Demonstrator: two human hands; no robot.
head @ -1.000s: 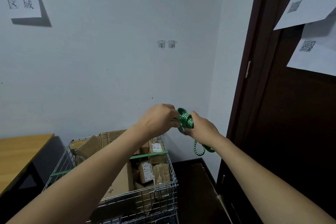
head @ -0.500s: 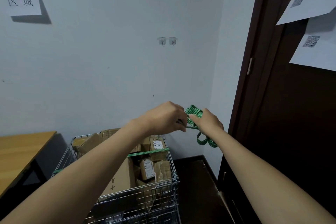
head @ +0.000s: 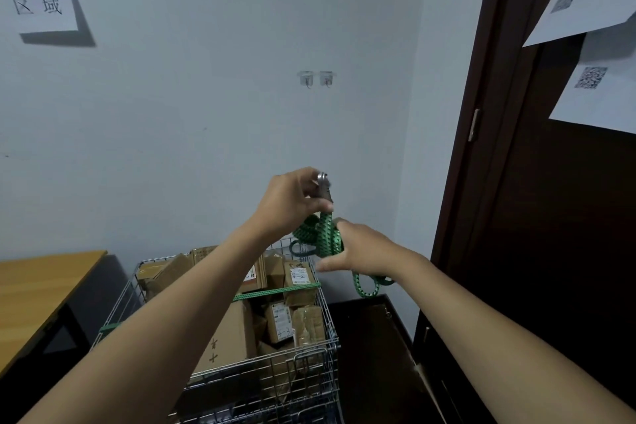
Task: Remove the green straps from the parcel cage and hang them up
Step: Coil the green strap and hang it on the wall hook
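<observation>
1. The green strap [head: 326,238] is up in the air between both hands: a flat woven band, bright green with dark flecks, bunched into a loose coil.
2. A grey metal hook [head: 324,186] caps its top end, sticking up just above the coil.
3. One loop of it droops under the right wrist and swings free below the hand.
4. The left hand [head: 292,204] is the higher of the two. Its fingers are curled in and its fingertips pinch the metal hook, right above the coil.
5. The right hand [head: 363,251] sits just below and to the right of the left one. The coil wraps round its fingers, and it holds the bundle that way; the thumb sticks out straight toward the left. How tightly the far fingers close, I cannot tell, as the strap hides them.
6. Below both hands stands the wire cage [head: 303,377], packed with cardboard parcels [head: 227,337].
7. A second green strap [head: 278,291] is stretched taut across the cage top, under the left forearm.
8. High above the hands, on the pale wall, sit two small wall hooks [head: 316,78], side by side, with nothing hanging on them.
9. Off to the left of the left arm is a wooden table [head: 41,282]; to the right of the right arm, a dark door [head: 550,217].
</observation>
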